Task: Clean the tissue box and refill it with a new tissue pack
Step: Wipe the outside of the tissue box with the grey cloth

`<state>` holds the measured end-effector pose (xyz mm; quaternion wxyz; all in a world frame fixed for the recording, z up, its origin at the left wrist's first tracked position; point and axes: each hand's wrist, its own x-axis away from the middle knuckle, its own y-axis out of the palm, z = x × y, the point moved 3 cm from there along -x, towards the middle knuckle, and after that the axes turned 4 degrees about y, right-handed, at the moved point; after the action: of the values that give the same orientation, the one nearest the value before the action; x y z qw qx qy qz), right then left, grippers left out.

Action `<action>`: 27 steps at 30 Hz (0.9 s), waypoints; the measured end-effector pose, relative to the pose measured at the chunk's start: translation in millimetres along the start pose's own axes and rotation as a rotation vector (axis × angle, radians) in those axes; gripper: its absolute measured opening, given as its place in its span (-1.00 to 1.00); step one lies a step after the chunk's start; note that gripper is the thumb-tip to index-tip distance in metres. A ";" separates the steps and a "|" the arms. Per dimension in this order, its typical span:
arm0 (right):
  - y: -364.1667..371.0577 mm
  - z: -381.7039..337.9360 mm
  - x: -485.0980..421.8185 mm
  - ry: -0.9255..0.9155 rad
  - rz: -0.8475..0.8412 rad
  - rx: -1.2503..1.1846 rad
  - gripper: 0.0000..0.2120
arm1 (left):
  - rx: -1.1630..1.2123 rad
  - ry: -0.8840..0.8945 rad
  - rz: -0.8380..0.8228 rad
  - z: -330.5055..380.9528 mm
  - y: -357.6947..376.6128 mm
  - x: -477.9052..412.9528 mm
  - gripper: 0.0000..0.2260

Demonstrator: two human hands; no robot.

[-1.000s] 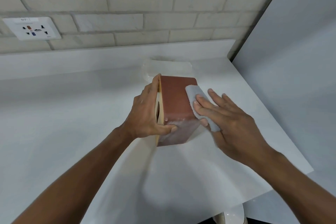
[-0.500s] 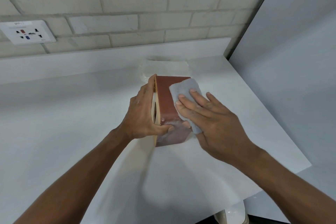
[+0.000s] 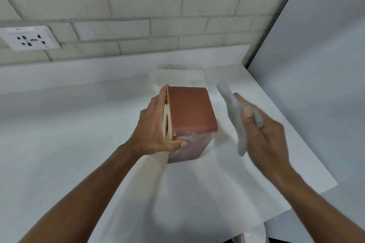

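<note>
Currently the left hand [image 3: 156,124] holds a closed grip on the brown tissue box [image 3: 190,112], which stands on its side on the white surface [image 3: 79,144]. To that grip's right, clear of the box, the right hand [image 3: 264,136] clasps a grey cloth [image 3: 235,118].

A home-like indoor corner: white counter [image 3: 59,144], painted brick wall [image 3: 138,16], wall power socket [image 3: 29,38].

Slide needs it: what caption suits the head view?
Left hand steadies the brown tissue box; right hand holds a grey cloth beside it.
</note>
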<state>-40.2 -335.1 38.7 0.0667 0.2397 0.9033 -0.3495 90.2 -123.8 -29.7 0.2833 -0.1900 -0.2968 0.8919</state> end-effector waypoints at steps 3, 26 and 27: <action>30.4 -11.2 31.1 -0.208 -0.120 0.178 -0.59 | -0.013 -0.005 0.005 -0.4 0.4 0.4 0.29; 34.4 -8.7 10.5 -0.453 -0.164 0.366 -0.64 | -0.026 -0.006 0.013 4.9 0.4 0.8 0.27; 33.7 -9.4 8.0 -0.412 -0.141 0.353 -0.65 | -0.025 -0.007 0.016 4.5 1.1 1.1 0.28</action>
<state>-30.6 -304.1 23.2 0.1819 0.1082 0.8104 -0.5464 86.7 -125.7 -27.3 0.2724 -0.1927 -0.3076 0.8911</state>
